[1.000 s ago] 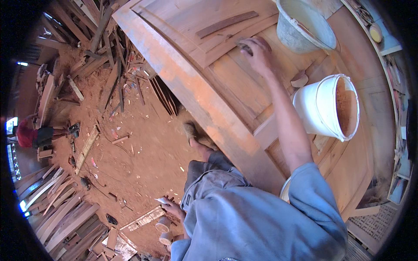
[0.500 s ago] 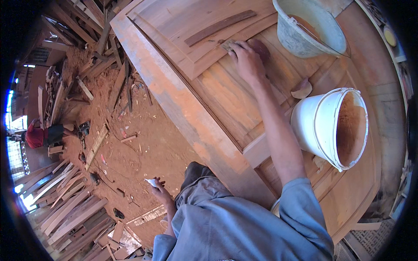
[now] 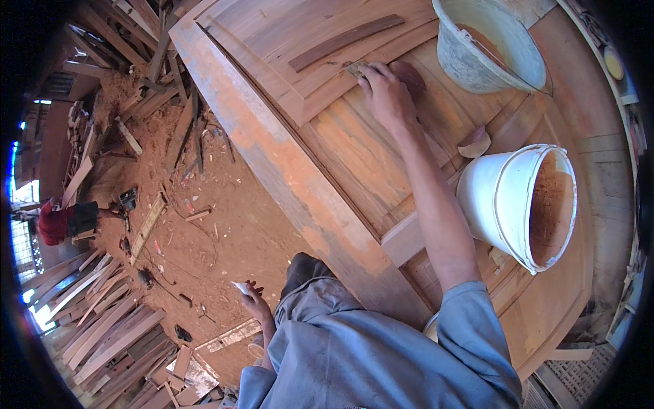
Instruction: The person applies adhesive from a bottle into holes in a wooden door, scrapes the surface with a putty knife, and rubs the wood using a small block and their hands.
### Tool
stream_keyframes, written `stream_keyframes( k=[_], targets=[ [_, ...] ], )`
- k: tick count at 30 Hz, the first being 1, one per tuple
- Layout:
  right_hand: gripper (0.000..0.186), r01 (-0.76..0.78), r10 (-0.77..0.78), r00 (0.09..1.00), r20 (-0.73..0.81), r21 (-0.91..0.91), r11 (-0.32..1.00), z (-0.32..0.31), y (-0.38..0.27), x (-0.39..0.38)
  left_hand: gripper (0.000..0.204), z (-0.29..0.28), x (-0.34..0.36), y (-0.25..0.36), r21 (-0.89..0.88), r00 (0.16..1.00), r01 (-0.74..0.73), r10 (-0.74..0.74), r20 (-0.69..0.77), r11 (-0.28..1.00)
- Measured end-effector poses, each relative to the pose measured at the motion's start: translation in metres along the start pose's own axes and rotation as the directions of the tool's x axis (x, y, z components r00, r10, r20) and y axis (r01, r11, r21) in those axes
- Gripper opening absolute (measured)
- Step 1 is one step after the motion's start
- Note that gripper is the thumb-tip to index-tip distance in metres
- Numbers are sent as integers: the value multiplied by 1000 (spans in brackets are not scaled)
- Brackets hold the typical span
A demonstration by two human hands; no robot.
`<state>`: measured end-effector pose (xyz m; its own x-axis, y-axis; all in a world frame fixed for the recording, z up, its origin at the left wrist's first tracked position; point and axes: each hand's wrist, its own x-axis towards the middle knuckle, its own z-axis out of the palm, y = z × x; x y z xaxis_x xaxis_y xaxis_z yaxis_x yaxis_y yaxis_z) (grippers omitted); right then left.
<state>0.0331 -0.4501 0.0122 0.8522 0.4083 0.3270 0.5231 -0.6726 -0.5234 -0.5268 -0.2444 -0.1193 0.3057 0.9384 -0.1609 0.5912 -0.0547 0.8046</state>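
Observation:
My right hand (image 3: 390, 99) reaches forward onto a wooden panelled door (image 3: 361, 160), fingers closed over a small greyish-brown piece (image 3: 353, 69) pressed to the wood. What kind of piece it is cannot be made out. Against that hand's right side lies a dark reddish-brown rounded sheet (image 3: 409, 78). Orange-tinted filler streaks the door's panel and frame. Low at my left side, away from the door, my left hand (image 3: 255, 302) is closed around a small white thing (image 3: 240, 288), too small to name.
A white bucket (image 3: 490, 198) with brown residue leans on the door at right. Beyond it stand a grey-green basin (image 3: 470, 65) and a curved brown scrap (image 3: 475, 142). A dark wood strip (image 3: 346, 42) lies on the door. Timber piles (image 3: 112, 327) and a bending person (image 3: 61, 221) are at left.
The view has shifted slightly. My right hand stays at nearly the same spot on the door, and my left hand still hangs with the white thing. The person at far left has bent a little lower.

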Motion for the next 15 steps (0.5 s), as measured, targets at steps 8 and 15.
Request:
stream_keyframes(
  k=[8,15],
  targets=[
    [26,-31,31,999,30,-25,999,-2,-10,0,45,3,0,-9,-4,1000,-7,7,27,1000],
    [25,-79,82,993,82,-33,996,-5,-14,2,46,3,-1,-12,-24,999,32,-31,37,999]
  ],
)
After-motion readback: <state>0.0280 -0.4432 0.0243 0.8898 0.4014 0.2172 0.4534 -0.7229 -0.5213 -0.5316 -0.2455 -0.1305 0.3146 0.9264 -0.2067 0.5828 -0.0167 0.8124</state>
